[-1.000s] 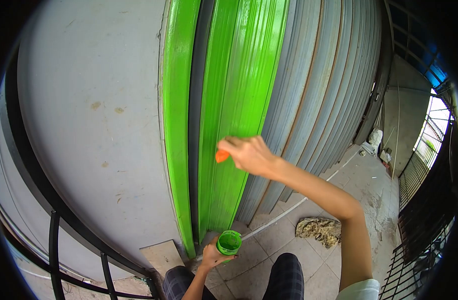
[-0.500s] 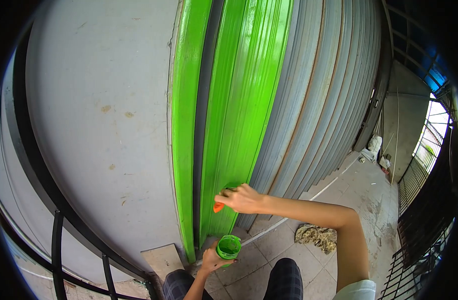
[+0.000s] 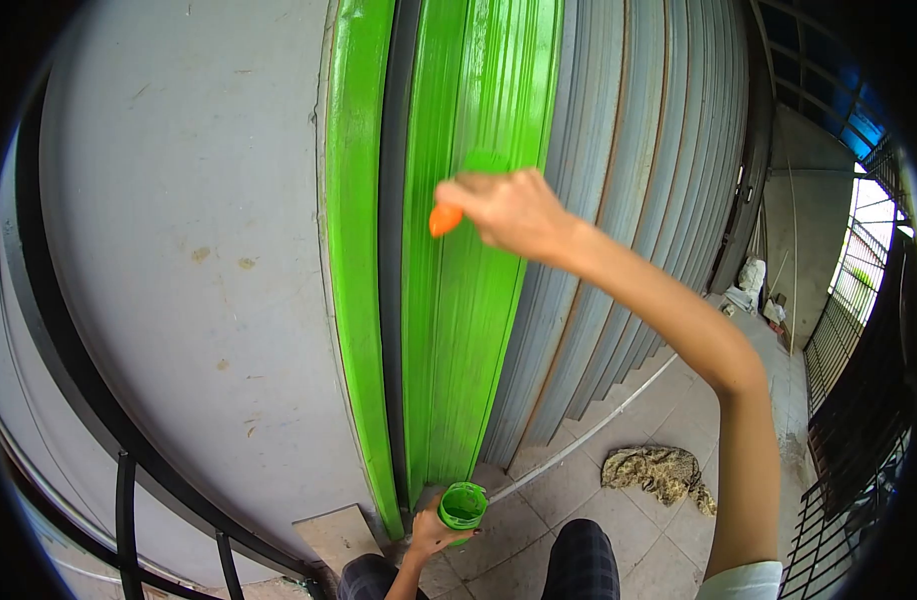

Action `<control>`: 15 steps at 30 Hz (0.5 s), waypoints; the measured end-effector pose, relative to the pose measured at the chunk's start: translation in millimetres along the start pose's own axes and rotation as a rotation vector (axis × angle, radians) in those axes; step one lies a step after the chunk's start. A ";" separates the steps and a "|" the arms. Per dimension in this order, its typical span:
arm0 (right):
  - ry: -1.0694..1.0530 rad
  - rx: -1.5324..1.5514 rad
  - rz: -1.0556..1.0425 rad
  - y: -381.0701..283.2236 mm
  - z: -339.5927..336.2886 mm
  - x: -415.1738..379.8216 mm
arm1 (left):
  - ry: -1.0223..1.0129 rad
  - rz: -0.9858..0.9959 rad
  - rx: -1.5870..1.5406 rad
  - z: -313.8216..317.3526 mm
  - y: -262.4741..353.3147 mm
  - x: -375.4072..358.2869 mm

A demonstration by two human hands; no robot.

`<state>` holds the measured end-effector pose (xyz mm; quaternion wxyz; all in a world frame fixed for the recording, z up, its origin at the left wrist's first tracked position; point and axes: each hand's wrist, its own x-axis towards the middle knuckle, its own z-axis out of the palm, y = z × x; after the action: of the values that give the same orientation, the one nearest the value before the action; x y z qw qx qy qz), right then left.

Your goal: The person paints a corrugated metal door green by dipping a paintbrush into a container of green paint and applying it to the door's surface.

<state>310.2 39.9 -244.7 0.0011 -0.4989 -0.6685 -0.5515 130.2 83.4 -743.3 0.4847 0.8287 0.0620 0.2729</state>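
My right hand (image 3: 514,210) is closed round a paintbrush (image 3: 446,219) with an orange handle. Its green-coated bristles show above my fingers, against or very near the green-painted panel (image 3: 459,330) of the ribbed metal shutter; contact is hard to make out. Low down, my left hand (image 3: 434,530) wraps round a cup of green paint (image 3: 464,504), held upright with its mouth facing up. Green paint coats the inside of the cup. A green-painted frame strip (image 3: 357,250) runs left of the panel, with a dark gap between them.
Unpainted grey shutter slats (image 3: 629,200) continue to the right. A pale wall (image 3: 179,250) fills the left, behind a black railing (image 3: 129,520). On the tiled floor (image 3: 539,500) lie a stained cloth (image 3: 659,472) and, by the wall, a flat board (image 3: 337,535).
My right hand has moved well up the green panel with the paintbrush. The left hand still holds the paint cup near the bottom; the whole view has shifted slightly.
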 end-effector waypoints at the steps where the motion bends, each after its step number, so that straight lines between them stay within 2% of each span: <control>1: -0.002 0.061 -0.066 -28.4 15.9 -23.1 | 0.007 0.005 -0.012 -2.0 1.5 0.5; 2: -0.174 0.163 -0.067 -59.9 25.7 -45.6 | 0.001 -0.006 -0.021 -2.5 -0.3 0.9; 4: -0.238 0.368 -0.157 -109.2 54.7 -96.6 | -0.009 -0.026 -0.039 -1.8 -6.3 -0.5; 5: -0.275 0.424 -0.200 -118.5 48.0 -95.2 | -0.007 -0.031 -0.031 -3.5 -2.5 -1.1; 8: -0.376 0.496 -0.039 -95.7 30.6 -70.4 | -0.014 -0.045 -0.026 -3.4 0.0 -1.5; 11: -0.197 0.376 0.125 -23.1 12.6 -9.9 | -0.015 -0.033 -0.037 -7.1 8.3 -1.1; 14: 0.157 0.079 0.075 54.1 -20.0 54.5 | -0.015 0.001 -0.051 -3.6 0.5 -0.6; 15: 0.201 0.023 0.065 67.8 -28.1 65.2 | -0.019 0.000 -0.043 -4.3 2.1 -0.4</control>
<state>307.4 55.4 -147.8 0.0920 -0.4626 -0.6547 -0.5907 127.3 85.5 -740.1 0.5030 0.8207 0.0516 0.2661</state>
